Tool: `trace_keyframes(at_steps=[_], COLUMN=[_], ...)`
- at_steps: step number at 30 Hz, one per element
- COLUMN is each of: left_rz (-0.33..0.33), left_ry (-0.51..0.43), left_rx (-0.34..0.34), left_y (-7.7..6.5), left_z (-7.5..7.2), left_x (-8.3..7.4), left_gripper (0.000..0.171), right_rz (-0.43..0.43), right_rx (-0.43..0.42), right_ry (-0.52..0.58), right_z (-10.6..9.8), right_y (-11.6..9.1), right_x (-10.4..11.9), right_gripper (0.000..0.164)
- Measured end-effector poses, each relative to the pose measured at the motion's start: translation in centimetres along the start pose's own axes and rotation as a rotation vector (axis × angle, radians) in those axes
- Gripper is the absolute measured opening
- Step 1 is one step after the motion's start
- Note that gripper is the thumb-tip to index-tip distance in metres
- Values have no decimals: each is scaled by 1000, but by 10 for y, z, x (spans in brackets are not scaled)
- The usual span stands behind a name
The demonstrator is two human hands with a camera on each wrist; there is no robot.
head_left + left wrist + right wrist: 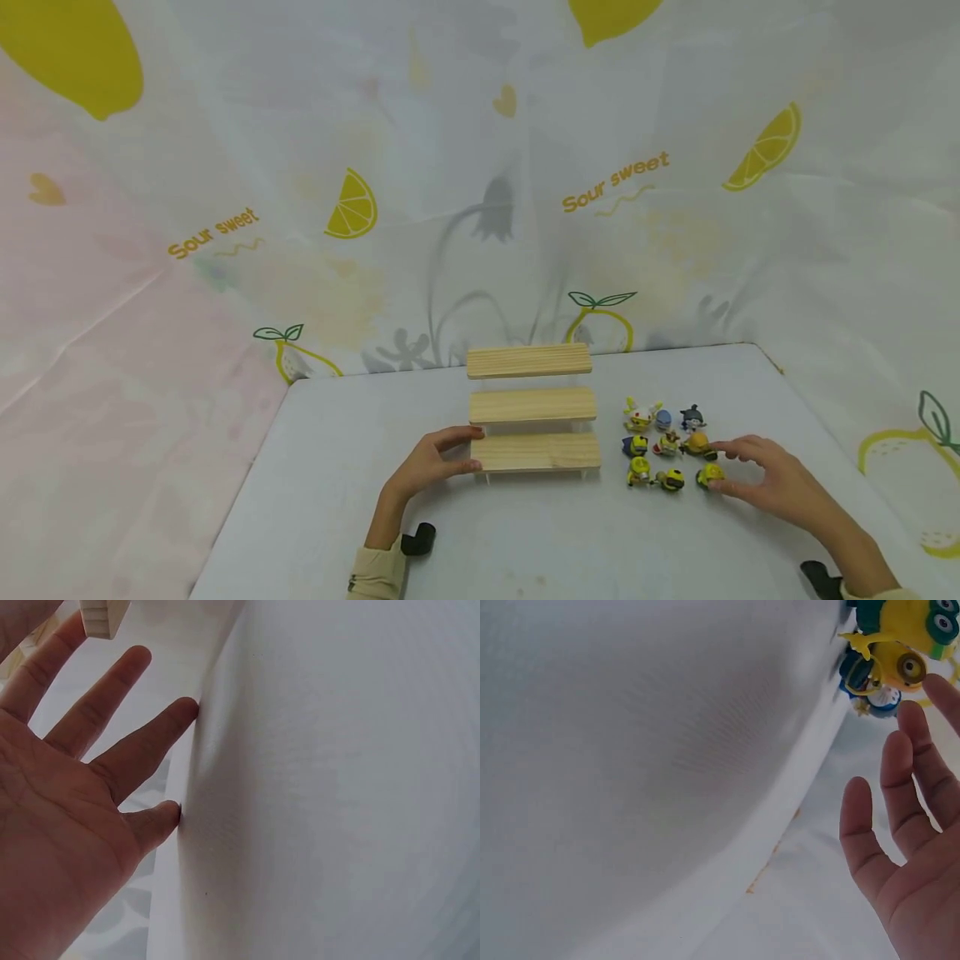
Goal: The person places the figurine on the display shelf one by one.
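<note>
Sleeve point(377, 573) | left hand point(426, 460), fingers spread, touches shelf point(536, 452) | right hand point(772, 477), fingers apart, beside toys point(667, 444) | cloth point(450, 125) reads "Sour sweet"

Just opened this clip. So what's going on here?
A person's left hand is at the left end of a three-tier wooden stand, by its lowest board. The right hand, fingers spread, is at the right edge of nine small toy figures; whether it touches one is hard to tell. The figures are on the white table, right of the stand.
</note>
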State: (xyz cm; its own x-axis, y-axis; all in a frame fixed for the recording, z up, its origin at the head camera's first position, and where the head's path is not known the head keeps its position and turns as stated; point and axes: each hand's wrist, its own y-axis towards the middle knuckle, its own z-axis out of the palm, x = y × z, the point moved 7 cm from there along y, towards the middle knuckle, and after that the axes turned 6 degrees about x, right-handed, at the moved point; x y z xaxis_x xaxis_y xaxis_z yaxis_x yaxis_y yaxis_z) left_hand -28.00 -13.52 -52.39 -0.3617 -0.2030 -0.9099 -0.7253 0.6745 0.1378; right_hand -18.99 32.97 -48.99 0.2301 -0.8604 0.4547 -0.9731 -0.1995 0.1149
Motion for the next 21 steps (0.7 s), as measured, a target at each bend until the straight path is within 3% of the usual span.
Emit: trace_keyframes(at_steps=[12,21], left_rz=[-17,-36], left_ry=[-25,-33], left_rx=[-1,8], left_y=[0,-1], left_z=[0,1], left_x=[3,-20], left_gripper=[47,48], right_rz=[33,16], right_rx=[14,-27], right_ry=[-10,-13], right_z=[9,9], right_y=[-1,-3], right_x=[-5,-1], right_gripper=[41,34])
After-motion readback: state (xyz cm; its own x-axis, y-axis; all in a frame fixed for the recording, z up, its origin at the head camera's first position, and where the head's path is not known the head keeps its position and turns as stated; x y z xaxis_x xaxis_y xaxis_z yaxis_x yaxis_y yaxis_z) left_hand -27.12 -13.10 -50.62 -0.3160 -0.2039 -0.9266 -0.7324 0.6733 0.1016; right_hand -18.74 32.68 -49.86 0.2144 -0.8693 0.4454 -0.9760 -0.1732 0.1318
